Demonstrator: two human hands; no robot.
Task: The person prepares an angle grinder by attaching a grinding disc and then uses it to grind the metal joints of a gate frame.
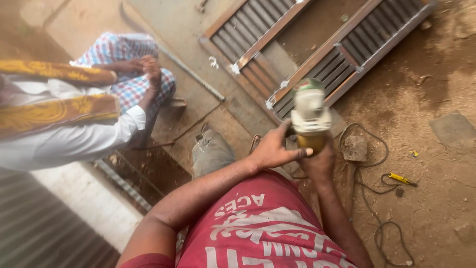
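Head view shows you standing over a dirt floor [436,208], with both hands raised in front of your red shirt [258,228] around an angle grinder [310,116]. Your left hand [272,149] is clenched on the grinder's lower body, its fingers wrapped across the yellowish part, while your right hand [320,161] grasps the same tool from beneath, so each grip is closed on the grinder. The grinder's pale head points up and away from you and looks blurred. Its dark cable [369,183] trails in loops over the floor to your right, near a yellow-handled screwdriver [400,178]. Just beyond the grinder lies a metal louvred frame [317,44] flat on the ground. To your left, another person in a white sleeve [74,141] and checked cloth [124,54] bends down, well apart from your hands.
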